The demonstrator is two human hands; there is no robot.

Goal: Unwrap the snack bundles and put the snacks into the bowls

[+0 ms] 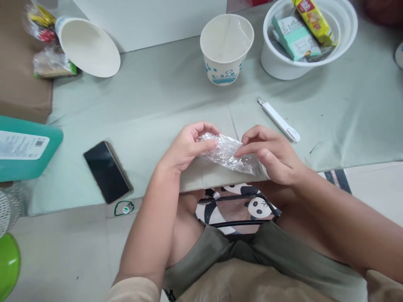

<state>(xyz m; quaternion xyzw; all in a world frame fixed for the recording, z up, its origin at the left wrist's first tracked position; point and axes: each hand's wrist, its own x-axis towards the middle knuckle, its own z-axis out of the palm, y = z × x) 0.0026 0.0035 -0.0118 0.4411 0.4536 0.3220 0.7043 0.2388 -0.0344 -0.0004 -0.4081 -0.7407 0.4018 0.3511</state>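
A crumpled piece of clear plastic wrap (225, 152) lies at the near edge of the cloth-covered table. My left hand (192, 144) grips its left end, thumb on top and fingers curled behind. My right hand (273, 155) is at the other end, with fingertips touching the plastic and the thumb held apart from them. Whether anything is inside the wrap, I cannot tell. Beyond my right hand lies a white utility knife (278, 119). A paper cup (224, 71) with blue print stands upright behind the wrap.
A white tub (280, 67) holding snack packs stands back right. Another paper cup (90, 48) lies tipped at back left, near wrapped snacks (53, 63). A phone (108, 172) lies left, beside a teal container (37, 161). The table's near edge runs above my lap.
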